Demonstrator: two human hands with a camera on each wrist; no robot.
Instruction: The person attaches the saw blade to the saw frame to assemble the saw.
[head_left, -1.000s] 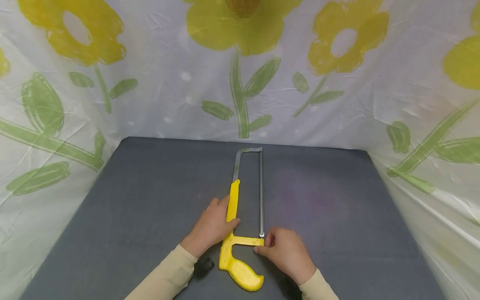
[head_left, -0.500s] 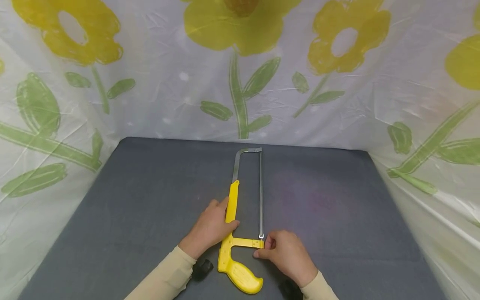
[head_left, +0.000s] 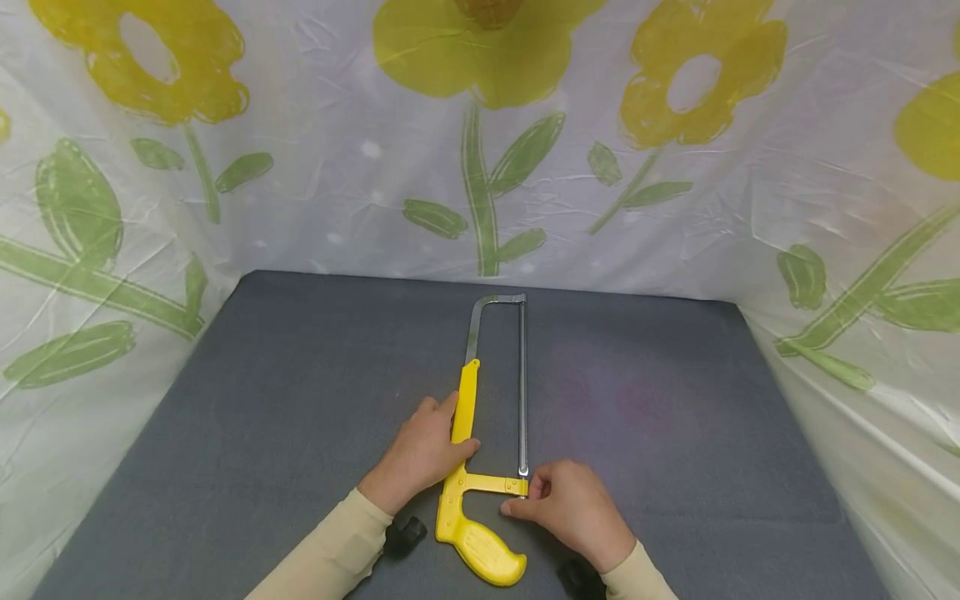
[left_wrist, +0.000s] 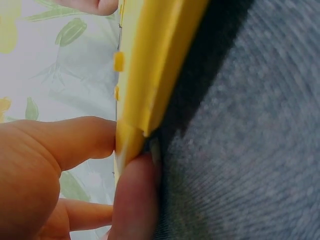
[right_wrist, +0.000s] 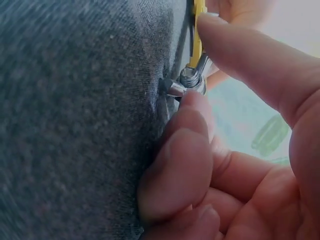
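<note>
A hacksaw (head_left: 489, 550) with a yellow frame and handle lies flat on the dark grey cloth, its handle towards me. Its metal blade (head_left: 522, 383) runs along the right side. My left hand (head_left: 422, 457) grips the yellow frame, thumb on top and fingers along the outer edge; the left wrist view shows a fingertip under it. At the right end of the yellow crosspiece, my right hand (head_left: 577, 510) curls its thumb and fingers around the tension fitting. In the right wrist view a threaded screw (right_wrist: 189, 76) shows between thumb and index finger.
The grey cloth (head_left: 337, 350) covers the table. A white flowered curtain (head_left: 315, 167) hangs behind it and at both sides. A small black object (head_left: 407, 535) sits beside the left wrist, and another dark one (head_left: 579, 577) by the right.
My right thumb has shifted slightly left and towards me, away from the crosspiece end. The hacksaw and my left hand stay nearly where they were.
</note>
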